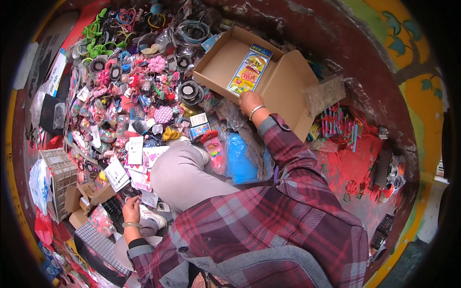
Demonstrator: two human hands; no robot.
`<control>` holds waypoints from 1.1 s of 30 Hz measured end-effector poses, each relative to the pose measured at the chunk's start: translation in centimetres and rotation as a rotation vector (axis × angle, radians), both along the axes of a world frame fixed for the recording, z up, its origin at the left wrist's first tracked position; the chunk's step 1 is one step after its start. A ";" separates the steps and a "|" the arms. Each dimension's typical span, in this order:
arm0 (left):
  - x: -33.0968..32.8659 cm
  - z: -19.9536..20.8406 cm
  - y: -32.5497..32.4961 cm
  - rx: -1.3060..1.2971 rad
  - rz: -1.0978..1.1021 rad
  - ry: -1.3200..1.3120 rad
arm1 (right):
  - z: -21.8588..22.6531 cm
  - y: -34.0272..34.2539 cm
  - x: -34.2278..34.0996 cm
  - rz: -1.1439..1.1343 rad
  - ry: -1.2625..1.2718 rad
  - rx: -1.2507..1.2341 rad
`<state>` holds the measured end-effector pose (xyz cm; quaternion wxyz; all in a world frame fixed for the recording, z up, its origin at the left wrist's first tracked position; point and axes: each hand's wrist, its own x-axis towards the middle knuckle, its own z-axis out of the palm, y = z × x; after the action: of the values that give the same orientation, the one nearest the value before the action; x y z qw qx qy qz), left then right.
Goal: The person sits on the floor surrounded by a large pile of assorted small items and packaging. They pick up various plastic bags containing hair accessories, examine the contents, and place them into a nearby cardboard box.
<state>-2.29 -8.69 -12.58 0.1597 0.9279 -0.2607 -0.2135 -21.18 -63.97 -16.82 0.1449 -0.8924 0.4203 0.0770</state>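
Observation:
My right hand (249,102), with a silver bangle on the wrist, grips the lower end of a long flat colourful packet (249,72) that lies inside an open brown cardboard box (218,60). My left hand (130,210), also with a bangle, rests low at the left by my white shoe (152,218), fingers curled near small packets and a black comb-like item; what it holds is unclear. My grey-trousered knee (180,175) lies between both hands. My sleeves are red plaid.
A dense spread of hair clips, bands and scrunchies (129,86) covers the ground at upper left. A blue plastic bag (240,158) lies by my knee. A white plastic crate (60,175) and small cardboard boxes (84,199) stand at left. Packets of coloured clips (338,122) lie on red cloth at right.

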 end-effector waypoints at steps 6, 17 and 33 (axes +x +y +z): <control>0.1 -0.3 -0.8 0.013 -0.045 0.003 | -4.5 -10.5 1.4 -0.227 0.103 0.179; 0.0 -0.8 -0.3 0.062 0.014 0.051 | -9.0 -10.0 6.8 -1.181 -0.055 0.250; -0.7 -0.2 -0.3 -0.077 -0.083 -0.065 | 5.1 -5.6 2.8 -0.373 -1.730 1.284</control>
<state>-3.00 -9.00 -12.82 0.1778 0.9159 -0.3122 -0.1793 -18.37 -69.55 -11.75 0.8391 -0.3251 0.1864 -0.3943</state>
